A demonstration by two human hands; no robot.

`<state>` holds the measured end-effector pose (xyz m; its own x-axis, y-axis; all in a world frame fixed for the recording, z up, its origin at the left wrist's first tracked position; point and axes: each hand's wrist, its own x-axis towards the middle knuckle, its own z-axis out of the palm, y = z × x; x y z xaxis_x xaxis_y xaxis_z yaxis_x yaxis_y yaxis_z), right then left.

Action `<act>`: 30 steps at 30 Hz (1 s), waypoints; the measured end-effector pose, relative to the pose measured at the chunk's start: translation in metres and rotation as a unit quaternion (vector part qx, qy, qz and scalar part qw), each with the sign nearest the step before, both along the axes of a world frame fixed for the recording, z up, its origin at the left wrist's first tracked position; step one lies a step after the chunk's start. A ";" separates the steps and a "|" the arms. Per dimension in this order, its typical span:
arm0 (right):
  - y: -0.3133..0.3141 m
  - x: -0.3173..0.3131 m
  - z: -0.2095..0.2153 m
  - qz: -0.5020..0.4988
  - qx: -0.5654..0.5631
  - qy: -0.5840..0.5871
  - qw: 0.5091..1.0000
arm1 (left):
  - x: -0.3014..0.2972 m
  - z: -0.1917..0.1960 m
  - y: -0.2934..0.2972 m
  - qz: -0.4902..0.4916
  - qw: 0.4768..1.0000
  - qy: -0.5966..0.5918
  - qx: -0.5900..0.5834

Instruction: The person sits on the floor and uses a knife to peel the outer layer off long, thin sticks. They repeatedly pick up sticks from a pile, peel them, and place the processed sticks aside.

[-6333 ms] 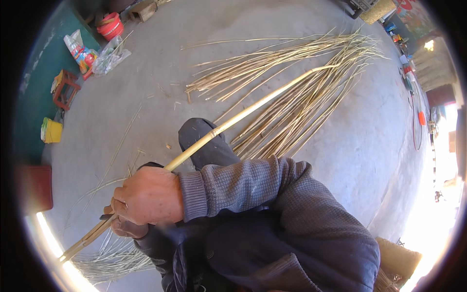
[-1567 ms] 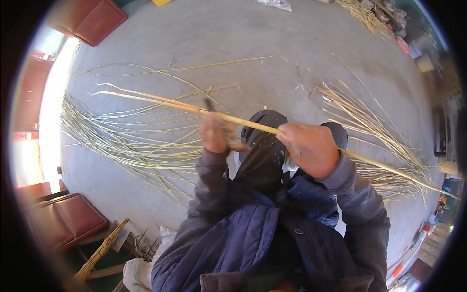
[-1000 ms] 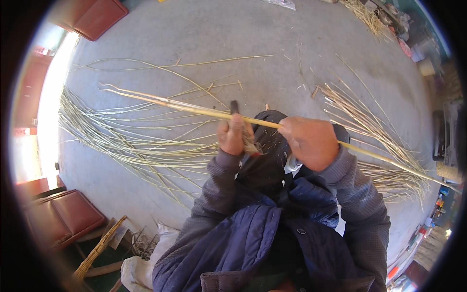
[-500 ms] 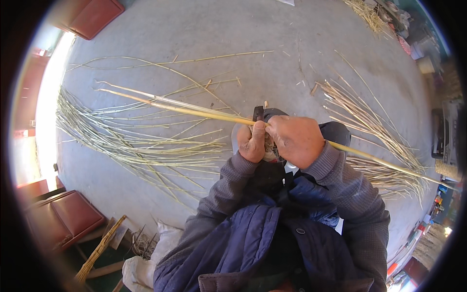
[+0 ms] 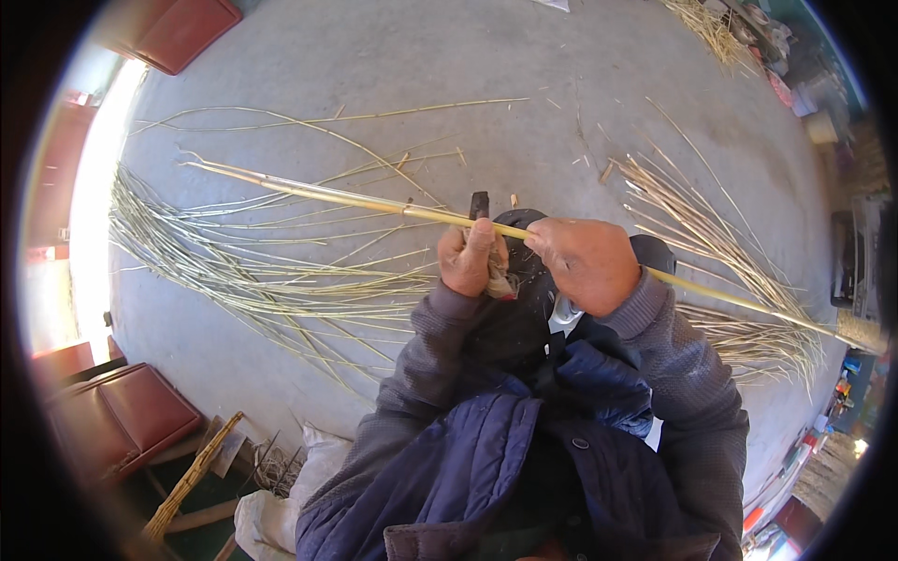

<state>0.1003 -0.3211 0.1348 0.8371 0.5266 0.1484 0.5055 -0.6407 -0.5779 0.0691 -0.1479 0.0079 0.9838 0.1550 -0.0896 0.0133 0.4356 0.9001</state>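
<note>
A long yellow reed-like stalk runs slantwise in front of me, from the upper left across both hands and out past my right forearm. At its left end it parts into thin, slightly curled strips. My left hand is closed, thumb along the top, around a short tool with a dark flat tip and a pale, cloth-like wrapping below; the stalk passes at its thumb. My right hand is wrapped round the stalk a short way to the right, knuckles up. Its fingertips are hidden underneath.
Many thin greenish stalks lie fanned on the grey floor at left. Browner stalks lie at right. Dark red padded seats stand at the left edge. A bundle of stalks leans beside a white sack at lower left.
My hands have moved apart: the left slightly leftward, the right to the right. More of the stalk shows between them. The strips at its left end lie closer together.
</note>
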 end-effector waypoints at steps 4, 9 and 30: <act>-0.022 0.000 0.011 0.000 -0.038 0.008 0.999 | 0.013 -0.013 0.025 0.050 0.997 0.027 -0.048; -0.008 -0.001 0.008 0.012 -0.091 0.032 0.995 | 0.002 0.002 -0.001 -0.038 0.997 -0.029 0.054; -0.021 -0.008 0.009 -0.004 -0.079 -0.068 0.995 | 0.004 0.000 -0.017 0.006 0.999 0.041 -0.022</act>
